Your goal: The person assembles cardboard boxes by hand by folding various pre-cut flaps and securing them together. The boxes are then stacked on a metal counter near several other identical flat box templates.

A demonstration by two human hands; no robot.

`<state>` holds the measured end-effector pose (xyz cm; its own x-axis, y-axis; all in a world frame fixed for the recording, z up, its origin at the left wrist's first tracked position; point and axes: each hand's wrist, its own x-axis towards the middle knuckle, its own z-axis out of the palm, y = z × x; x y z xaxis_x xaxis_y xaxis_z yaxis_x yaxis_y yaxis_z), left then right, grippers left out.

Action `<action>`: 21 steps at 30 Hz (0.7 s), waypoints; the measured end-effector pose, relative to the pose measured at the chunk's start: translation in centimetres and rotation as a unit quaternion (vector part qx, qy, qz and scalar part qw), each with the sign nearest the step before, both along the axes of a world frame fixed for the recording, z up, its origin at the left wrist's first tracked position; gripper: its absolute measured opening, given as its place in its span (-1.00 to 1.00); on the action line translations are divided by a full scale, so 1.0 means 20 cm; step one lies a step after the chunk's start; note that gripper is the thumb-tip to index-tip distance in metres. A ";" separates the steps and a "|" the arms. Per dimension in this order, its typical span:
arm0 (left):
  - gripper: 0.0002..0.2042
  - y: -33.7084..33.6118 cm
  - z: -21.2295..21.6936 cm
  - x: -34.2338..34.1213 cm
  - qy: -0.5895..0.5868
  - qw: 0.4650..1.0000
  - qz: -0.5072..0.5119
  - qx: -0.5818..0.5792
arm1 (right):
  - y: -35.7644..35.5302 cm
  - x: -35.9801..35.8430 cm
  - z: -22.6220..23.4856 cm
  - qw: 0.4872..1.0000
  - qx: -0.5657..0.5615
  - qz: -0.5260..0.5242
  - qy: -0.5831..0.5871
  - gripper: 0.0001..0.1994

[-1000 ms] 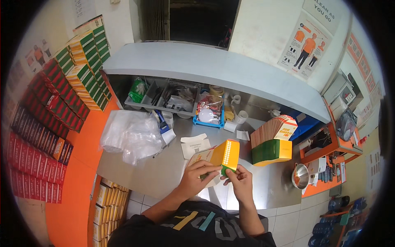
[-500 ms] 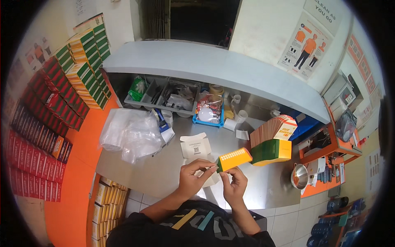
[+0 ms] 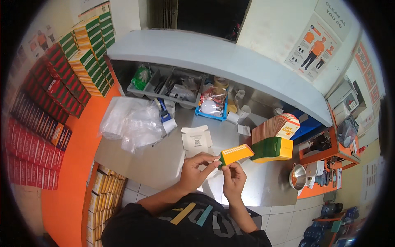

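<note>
— What can't you make out from up here?

— The near end of the small orange-and-green carton (image 3: 235,154) is covered by my own fingertips, so I can't tell whether its flap is open or tucked. My forearms run out of sight into my dark shirt at the bottom. Beyond my hands, the contents of the grey tray (image 3: 164,86) and the blue basket (image 3: 212,108) are a jumble I can't sort out.

— How many of each thing, then?

— One carton in my hands. One flat white carton blank (image 3: 196,139) on the steel counter (image 3: 144,160), just past my left hand. One heap of clear plastic bags (image 3: 131,121) further out to the left. One fanned stack of flat cartons (image 3: 273,127) beyond my right hand, standing on one green-and-yellow box (image 3: 272,149). One metal bowl (image 3: 297,178) off to the right. The boxes shelved on the left wall are too many to count.

— And your hands?

— My left hand (image 3: 196,173) is curled, thumb and fingers pinching the carton's green end. My right hand (image 3: 234,180) sits just beside it, fingers half closed, fingertips pinching the same end from below. The carton sticks out away from me, tilted up to the right, above the counter and touching nothing else.
</note>
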<state>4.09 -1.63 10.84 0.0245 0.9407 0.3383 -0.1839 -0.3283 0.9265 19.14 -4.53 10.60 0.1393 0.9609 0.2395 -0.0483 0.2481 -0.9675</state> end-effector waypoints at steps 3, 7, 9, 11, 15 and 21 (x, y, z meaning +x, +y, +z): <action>-0.83 -0.02 0.06 0.00 0.039 0.999 0.018 0.010 | -0.01 0.01 -0.03 1.000 0.005 0.014 0.027 -0.91; -0.83 -0.04 0.01 0.01 0.052 0.996 0.050 0.053 | -0.01 0.02 -0.04 1.000 0.010 0.015 0.002 -0.91; -0.78 -0.04 0.03 0.01 0.063 0.995 0.045 0.062 | -0.02 0.02 -0.06 1.000 0.004 0.004 0.017 -0.90; -0.72 -0.07 0.05 0.03 0.069 0.996 0.039 0.039 | -0.02 0.01 -0.04 0.999 0.014 -0.044 0.004 -0.89; -0.66 -0.05 0.00 0.05 0.040 0.998 0.047 0.022 | 0.00 -0.01 0.02 0.972 0.146 -0.067 -0.172 -0.91; -0.67 -0.06 -0.04 0.05 -0.004 1.000 0.029 -0.002 | -0.01 -0.02 0.04 0.957 0.145 -0.087 -0.237 -0.89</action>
<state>5.15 -2.76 10.12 -0.0331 0.9421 0.3336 -0.1727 -0.3342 0.9265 18.72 -4.70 11.45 0.1010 0.8170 0.5678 0.4446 0.4735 -0.7604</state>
